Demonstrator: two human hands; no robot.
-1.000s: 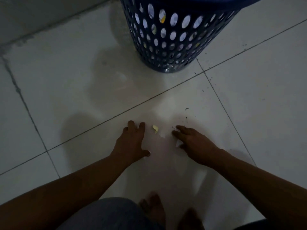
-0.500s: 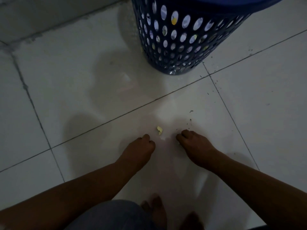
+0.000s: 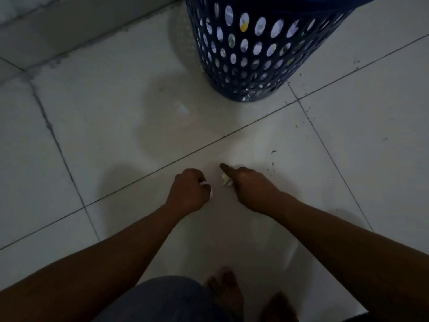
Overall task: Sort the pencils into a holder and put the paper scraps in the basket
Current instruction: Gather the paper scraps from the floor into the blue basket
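Since a second ago the yellowish paper scrap (image 3: pixel 225 180) has gone from bare floor (image 3: pixel 111 126) into the right hand (image 3: pixel 251 185) | left hand (image 3: pixel 189 194) fisted on white scraps (image 3: pixel 206 185) | basket (image 3: pixel 262 73) well ahead | risk: loose pinches drop bits while lifting.

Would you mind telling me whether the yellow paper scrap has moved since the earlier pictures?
Cannot tell: the yellow paper scrap sits similarly below the tile joint, but the right hand now touches it.
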